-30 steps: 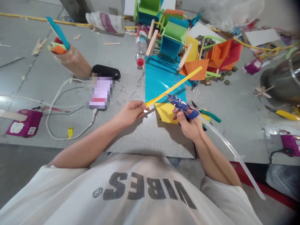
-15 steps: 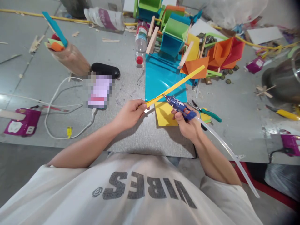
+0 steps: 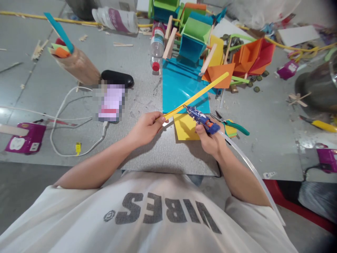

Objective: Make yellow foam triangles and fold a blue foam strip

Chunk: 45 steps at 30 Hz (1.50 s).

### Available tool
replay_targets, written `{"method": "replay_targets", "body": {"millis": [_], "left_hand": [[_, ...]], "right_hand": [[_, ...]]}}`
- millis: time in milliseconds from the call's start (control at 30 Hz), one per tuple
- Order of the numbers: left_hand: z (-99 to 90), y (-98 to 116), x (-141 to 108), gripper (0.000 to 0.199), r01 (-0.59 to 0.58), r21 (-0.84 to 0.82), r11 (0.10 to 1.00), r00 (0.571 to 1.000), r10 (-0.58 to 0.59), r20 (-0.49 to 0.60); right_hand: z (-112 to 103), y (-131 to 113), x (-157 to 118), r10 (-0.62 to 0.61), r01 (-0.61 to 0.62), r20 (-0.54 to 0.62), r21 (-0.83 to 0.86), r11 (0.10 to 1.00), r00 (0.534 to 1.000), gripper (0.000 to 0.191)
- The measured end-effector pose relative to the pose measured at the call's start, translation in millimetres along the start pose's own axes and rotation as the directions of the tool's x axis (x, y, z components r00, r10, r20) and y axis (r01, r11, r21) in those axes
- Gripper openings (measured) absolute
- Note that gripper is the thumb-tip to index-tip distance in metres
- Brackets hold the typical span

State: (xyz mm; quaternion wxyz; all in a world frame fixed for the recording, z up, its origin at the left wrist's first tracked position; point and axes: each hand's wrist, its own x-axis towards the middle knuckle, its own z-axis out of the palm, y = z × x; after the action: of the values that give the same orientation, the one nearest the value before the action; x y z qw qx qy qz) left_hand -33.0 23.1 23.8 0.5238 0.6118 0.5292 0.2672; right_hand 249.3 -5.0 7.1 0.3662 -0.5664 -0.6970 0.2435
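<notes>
Between thumb and fingers, my left hand (image 3: 147, 127) pinches the near end of a narrow yellow paper strip (image 3: 204, 91), which slants up and to the right. My right hand (image 3: 210, 138) is wrapped round a blue glue gun (image 3: 202, 119), its nozzle at the strip, partway along. A long clear glue stick (image 3: 249, 160) trails from the back of the gun over my right forearm. Beneath the strip lie a glossy blue sheet (image 3: 175, 88) and a yellow sheet (image 3: 184, 128). Green-handled pliers (image 3: 237, 127) rest just right of the gun.
Folded green and blue paper boxes on wooden sticks (image 3: 193, 38) stand at the back, with orange ones (image 3: 247, 58) to their right. A small bottle (image 3: 157, 45) lies left of them. A phone (image 3: 112, 102) on a white cable and a paper-filled holder (image 3: 80, 66) are at left.
The glue gun's nozzle stays at the strip, with barely any shift. The trailing glue stick has swung slightly left, and the view has moved a little.
</notes>
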Motion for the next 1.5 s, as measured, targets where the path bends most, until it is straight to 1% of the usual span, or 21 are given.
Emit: {"method": "replay_targets", "body": {"millis": [167, 300, 467, 767, 967, 1133, 1233, 1367, 1500], "left_hand": [[0.3, 1, 0, 0.030, 0.009, -0.026, 1.000, 1.000, -0.009, 0.010], [0.5, 1, 0, 0.028, 0.017, -0.055, 0.998, 1.000, -0.016, 0.017], [0.2, 2, 0, 0.030, 0.017, -0.062, 0.998, 1.000, -0.015, 0.024], [1.2, 1, 1, 0.030, 0.023, -0.078, 0.997, 0.999, -0.020, 0.035], [1.3, -2, 1, 0.032, 0.016, -0.105, 0.994, 0.999, -0.012, 0.043], [1.3, -3, 0, 0.033, 0.014, -0.107, 0.994, 0.999, -0.010, 0.043], [1.5, -2, 0, 0.031, 0.006, -0.097, 0.995, 0.999, -0.001, 0.044], [1.9, -3, 1, 0.030, 0.003, -0.092, 0.996, 0.999, 0.001, 0.047], [2.5, -4, 1, 0.033, -0.011, -0.081, 0.997, 0.999, 0.015, 0.045]], "right_hand": [[1, 0, -1, -0.012, 0.012, 0.008, 0.009, 1.000, 1.000, 0.060], [1, -5, -1, -0.017, 0.017, 0.031, -0.007, 1.000, 0.999, 0.064], [1, -9, -2, -0.007, 0.008, 0.086, -0.012, 1.000, 0.996, 0.066], [5, -5, -8, -0.006, 0.007, 0.137, -0.007, 1.000, 0.991, 0.064], [9, -2, -9, -0.019, 0.024, 0.156, -0.031, 0.999, 0.988, 0.067], [11, -5, -7, -0.042, 0.047, 0.178, -0.023, 0.999, 0.983, 0.071], [11, -9, -8, -0.050, 0.054, 0.179, -0.016, 0.998, 0.983, 0.070], [12, -13, -10, -0.031, 0.033, 0.194, -0.007, 0.999, 0.980, 0.069], [11, -14, -9, -0.055, 0.061, 0.214, -0.022, 0.998, 0.975, 0.069]]}}
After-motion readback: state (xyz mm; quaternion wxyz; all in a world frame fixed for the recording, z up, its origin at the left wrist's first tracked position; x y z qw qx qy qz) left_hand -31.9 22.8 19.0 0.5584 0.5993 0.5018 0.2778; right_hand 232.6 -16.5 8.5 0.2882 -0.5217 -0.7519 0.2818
